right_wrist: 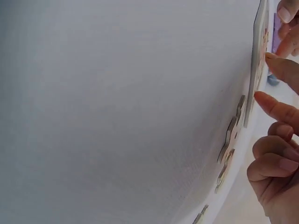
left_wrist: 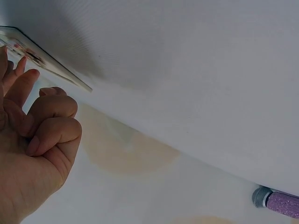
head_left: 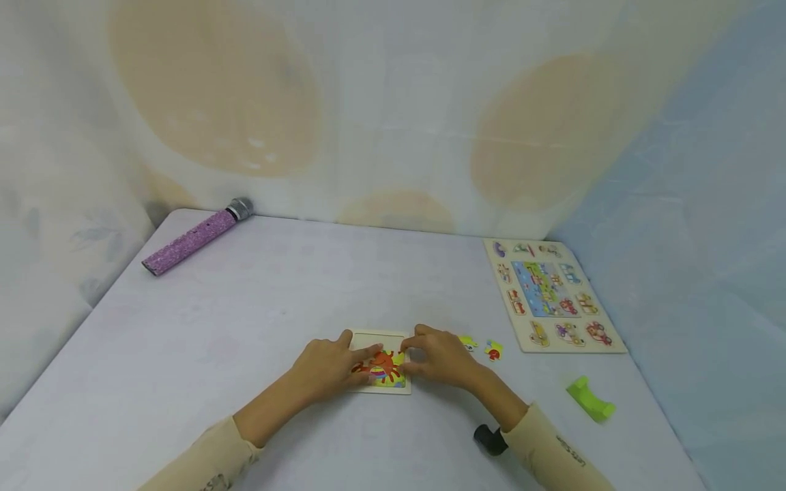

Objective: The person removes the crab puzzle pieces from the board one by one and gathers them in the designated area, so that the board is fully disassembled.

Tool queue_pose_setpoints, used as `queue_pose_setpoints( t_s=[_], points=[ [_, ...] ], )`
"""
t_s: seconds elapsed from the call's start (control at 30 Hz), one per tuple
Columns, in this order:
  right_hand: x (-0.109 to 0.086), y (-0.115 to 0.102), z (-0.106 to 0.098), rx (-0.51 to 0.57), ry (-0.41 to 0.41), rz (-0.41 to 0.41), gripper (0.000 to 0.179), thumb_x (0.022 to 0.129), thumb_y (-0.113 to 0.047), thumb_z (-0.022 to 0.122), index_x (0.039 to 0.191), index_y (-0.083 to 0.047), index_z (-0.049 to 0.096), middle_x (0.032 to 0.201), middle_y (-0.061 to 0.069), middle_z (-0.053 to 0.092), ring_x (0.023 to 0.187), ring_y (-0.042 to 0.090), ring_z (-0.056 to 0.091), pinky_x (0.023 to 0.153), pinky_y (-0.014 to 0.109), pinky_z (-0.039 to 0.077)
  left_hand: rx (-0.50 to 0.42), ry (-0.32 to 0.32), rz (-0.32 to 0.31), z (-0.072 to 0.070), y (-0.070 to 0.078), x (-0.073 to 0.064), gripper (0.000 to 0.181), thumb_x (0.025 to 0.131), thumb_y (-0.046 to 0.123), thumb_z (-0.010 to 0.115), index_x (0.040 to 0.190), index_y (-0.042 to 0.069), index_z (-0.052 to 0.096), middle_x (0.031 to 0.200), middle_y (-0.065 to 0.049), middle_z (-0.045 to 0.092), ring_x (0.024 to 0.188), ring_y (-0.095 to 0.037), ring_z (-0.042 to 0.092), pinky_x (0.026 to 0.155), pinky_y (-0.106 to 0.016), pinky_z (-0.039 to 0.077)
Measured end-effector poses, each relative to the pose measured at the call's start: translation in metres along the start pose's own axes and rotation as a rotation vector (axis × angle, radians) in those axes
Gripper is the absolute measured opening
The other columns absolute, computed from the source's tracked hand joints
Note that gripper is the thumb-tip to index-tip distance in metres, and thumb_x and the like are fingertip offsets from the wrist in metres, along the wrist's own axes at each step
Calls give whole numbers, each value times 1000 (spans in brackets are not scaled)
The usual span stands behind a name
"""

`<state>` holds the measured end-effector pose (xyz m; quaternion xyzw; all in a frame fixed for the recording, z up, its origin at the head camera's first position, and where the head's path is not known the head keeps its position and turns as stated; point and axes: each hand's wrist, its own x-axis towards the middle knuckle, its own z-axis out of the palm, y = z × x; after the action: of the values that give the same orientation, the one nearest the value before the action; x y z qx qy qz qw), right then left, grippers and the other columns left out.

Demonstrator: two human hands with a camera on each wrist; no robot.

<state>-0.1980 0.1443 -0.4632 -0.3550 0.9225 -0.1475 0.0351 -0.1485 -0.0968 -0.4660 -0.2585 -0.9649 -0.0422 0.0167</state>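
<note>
A small wooden jigsaw puzzle [head_left: 389, 382] with a red crab picture in a pale frame lies flat on the table. My left hand [head_left: 328, 367] rests at its left side, thumb and index finger extended onto the picture. In the left wrist view the other fingers of the left hand [left_wrist: 44, 135] are folded in. At the puzzle's right side, my right hand [head_left: 445, 358] touches the board with index finger and thumb, their tips apart. Loose jigsaw pieces [head_left: 494, 350] lie just right of that hand; several pieces [right_wrist: 227, 140] show edge-on in the right wrist view.
A larger wooden picture board [head_left: 512, 330] lies at the right back. A green curved block [head_left: 591, 399] sits nearer on the right. Beside my right sleeve is a black cylindrical object [head_left: 490, 440], partly hidden. A purple glittery microphone [head_left: 193, 240] lies at the far left.
</note>
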Motion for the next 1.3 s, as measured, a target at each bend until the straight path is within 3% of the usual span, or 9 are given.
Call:
queue_pose_setpoints(
  t_s=[0.23,0.6,0.77,0.97,1.17,1.3],
  points=[
    [1,-4,-1,31,-7,35,29,82,-41,80,99,-18,76,74,-3,49,62,6,37,57,20,31,12,20,10,3,2,-1,50,90,60,60,135,38,61,94,-13,59,44,-15,37,46,-29,31],
    [4,-3,-3,267,-58,128,29,79,-35,83,89,-13,68,82,-1,55,75,12,45,65,25,37,35,74,34,7,8,0,49,89,60,61,133,37,64,112,-23,65,42,-17,39,44,-29,31],
    [2,-3,2,314,-54,162,31,78,-34,84,90,-13,65,85,-2,53,80,13,45,70,27,36,56,99,39,8,8,-1,47,89,59,61,131,37,65,105,-20,66,42,-16,37,43,-29,31],
    [0,-5,6,413,-39,184,28,80,-29,83,91,-12,64,78,2,49,74,13,43,65,25,33,47,87,37,5,9,-2,46,89,58,62,131,38,65,98,-17,65,42,-15,34,43,-29,29],
    [-1,-6,4,312,-28,233,39,79,-39,83,104,-15,67,84,0,51,77,12,44,64,25,35,21,31,17,1,10,-1,48,89,58,62,133,38,63,106,-20,65,44,-16,39,45,-29,32],
    [-3,-8,2,270,-56,220,38,75,-40,85,102,-17,71,84,0,50,74,12,43,62,25,33,8,-5,-1,-1,10,-2,53,88,62,61,135,39,61,107,-20,65,46,-17,41,47,-30,32]
  ],
)
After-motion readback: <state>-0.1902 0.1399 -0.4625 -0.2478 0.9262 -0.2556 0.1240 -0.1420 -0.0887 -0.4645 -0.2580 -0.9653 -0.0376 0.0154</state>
